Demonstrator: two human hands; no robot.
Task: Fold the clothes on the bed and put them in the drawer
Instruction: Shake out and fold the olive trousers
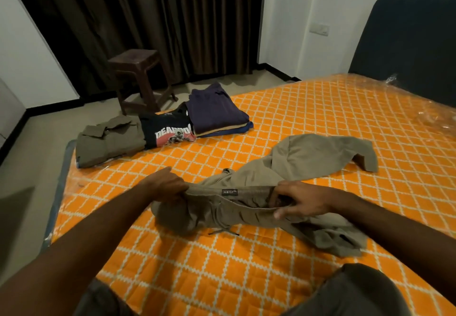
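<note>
Folding is the step in hand: you have the trousers point(259, 207) by the waistband, left hand point(170, 186) clenched on its left end, right hand point(302, 202) pinching the right end with fingers tucked inside. They lie crumpled on the near part of the bed point(308, 108), legs trailing away to the right. Already folded at the far left edge: a shirt point(108, 140), a tee point(167, 128) and a stack point(217, 111), 3 lots in all. Next, you likely need to lift, shake the legs straight and lay them flat. No drawer is in view
</note>
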